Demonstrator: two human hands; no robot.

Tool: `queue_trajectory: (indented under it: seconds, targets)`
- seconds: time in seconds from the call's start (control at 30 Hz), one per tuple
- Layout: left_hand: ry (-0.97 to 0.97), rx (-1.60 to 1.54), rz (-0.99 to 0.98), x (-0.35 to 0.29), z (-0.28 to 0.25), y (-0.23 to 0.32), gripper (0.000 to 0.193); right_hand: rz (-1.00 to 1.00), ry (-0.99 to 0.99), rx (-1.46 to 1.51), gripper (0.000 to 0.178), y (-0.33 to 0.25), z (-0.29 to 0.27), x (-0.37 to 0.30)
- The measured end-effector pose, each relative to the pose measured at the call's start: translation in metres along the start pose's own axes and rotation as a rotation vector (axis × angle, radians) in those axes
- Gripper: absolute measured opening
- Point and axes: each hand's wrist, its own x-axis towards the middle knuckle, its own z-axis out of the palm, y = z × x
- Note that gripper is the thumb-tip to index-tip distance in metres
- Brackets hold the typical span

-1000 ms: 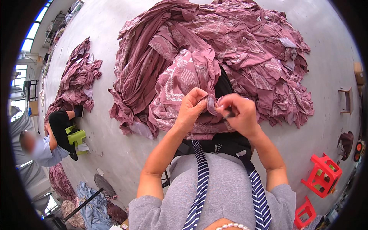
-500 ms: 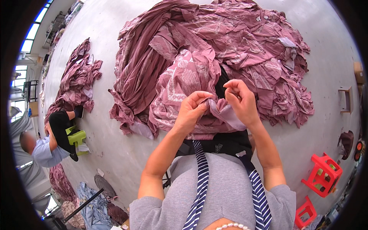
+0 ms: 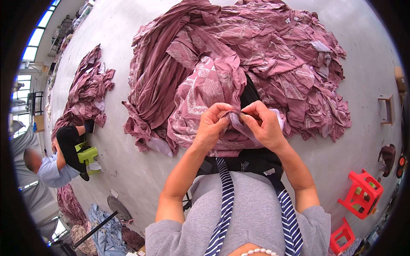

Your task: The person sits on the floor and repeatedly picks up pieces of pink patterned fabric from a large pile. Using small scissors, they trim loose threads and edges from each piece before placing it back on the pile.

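Note:
Over my lap lies a dusty-pink patterned cloth (image 3: 200, 94), continuous with the big heap in front of me. Its edge, with a pale lilac strip (image 3: 242, 127) along it, is held up between my two hands. My left hand (image 3: 212, 123) pinches this edge between thumb and fingers. Close beside it, my right hand (image 3: 265, 123) has thumb and forefinger brought together at the same edge. Whether a small tool or thread sits between those right fingertips is too small to tell. Part of the pale strip passes behind the right hand.
The heap of pink cloth (image 3: 290, 55) spreads over the pale floor ahead. At left, a person (image 3: 55, 166) sits on a green stool (image 3: 87, 154) beside another pink pile (image 3: 87, 91). Red stools (image 3: 362, 194) stand at right. Blue cloth (image 3: 104, 234) and a black pole (image 3: 95, 229) lie lower left.
My right hand has come down and left, from above the cloth to its edge, and its fingers have closed there. My left hand keeps its pinch almost in place.

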Motion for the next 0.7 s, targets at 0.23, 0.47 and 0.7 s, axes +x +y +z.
queue_trajectory:
  seconds: [0.23, 0.47, 0.7]
  targets:
    - [0.004, 0.01, -0.032, -0.001, 0.005, 0.005, 0.029, -0.038, 0.043, -0.036, 0.018, -0.003, -0.001, -0.001]
    - [-0.043, 0.181, -0.089, 0.001, 0.01, 0.018, 0.025, -0.078, 0.01, -0.179, 0.023, -0.003, -0.007, 0.002]
    - [-0.067, 0.341, -0.125, 0.001, 0.012, 0.025, 0.025, -0.1, -0.029, -0.261, 0.023, -0.007, -0.014, 0.003]
